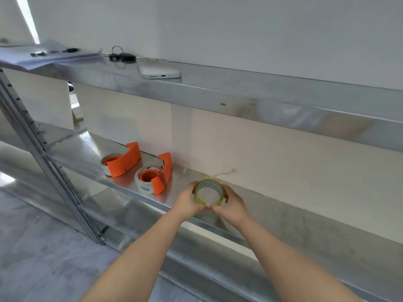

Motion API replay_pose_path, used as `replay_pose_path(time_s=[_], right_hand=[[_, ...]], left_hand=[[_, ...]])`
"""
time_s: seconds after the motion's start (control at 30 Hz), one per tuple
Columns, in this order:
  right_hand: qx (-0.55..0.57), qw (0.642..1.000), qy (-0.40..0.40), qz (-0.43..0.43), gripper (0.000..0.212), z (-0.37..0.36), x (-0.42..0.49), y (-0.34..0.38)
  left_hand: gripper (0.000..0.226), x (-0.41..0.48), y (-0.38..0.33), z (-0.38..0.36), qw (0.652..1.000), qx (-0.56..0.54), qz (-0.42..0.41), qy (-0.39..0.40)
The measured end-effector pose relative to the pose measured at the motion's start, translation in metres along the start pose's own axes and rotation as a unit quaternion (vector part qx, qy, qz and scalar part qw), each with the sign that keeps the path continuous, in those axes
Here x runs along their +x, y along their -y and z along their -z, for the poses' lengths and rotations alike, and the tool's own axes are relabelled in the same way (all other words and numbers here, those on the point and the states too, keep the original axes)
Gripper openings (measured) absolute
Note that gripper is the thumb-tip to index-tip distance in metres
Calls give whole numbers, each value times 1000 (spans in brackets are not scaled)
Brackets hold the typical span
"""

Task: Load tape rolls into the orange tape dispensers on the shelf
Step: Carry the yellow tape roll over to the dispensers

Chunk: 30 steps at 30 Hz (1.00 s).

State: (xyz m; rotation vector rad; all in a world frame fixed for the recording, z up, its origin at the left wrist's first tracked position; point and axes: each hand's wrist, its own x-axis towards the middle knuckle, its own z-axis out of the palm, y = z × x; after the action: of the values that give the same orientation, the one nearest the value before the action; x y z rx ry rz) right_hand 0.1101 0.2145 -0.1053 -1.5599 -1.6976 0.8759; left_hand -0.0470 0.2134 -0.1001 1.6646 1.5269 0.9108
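Two orange tape dispensers lie on the middle metal shelf [91, 147]. The left dispenser [124, 163] and the right dispenser [160, 178] each have a clear tape roll around the orange hub. To their right, just above the shelf's front edge, I hold a yellowish tape roll [208, 182] between both hands. My left hand [188, 201] grips its left side and my right hand [232, 203] grips its right side. The roll's open centre faces the camera.
The upper shelf [218, 92] carries a white phone [158, 68], a set of keys [122, 56] and papers [54, 56] at the left. A perforated metal upright [43, 153] stands at the left. A white wall backs the shelves. A thin strip of tape [225, 172] lies behind the roll.
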Motion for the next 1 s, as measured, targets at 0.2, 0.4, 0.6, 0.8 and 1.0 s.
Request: replay_pose_path(time_s=[0.2,0.4,0.6,0.8,1.0], right_hand=[[-3,999,-22,-33,64,-24,7,0],[-11,996,-43,-75,66,-57,17,9],[-28,990,-72,-117,68,-86,27,24],[-60,983,-80,-155,82,-99,29,30],[-45,980,-78,-177,82,-99,26,29]], left_hand=[[80,16,23,12,999,-2,-11,45],[77,34,50,36,992,-15,8,124],[73,61,76,61,981,8,-21,193],[67,77,86,61,975,42,-44,213],[80,77,90,52,971,38,-43,230]])
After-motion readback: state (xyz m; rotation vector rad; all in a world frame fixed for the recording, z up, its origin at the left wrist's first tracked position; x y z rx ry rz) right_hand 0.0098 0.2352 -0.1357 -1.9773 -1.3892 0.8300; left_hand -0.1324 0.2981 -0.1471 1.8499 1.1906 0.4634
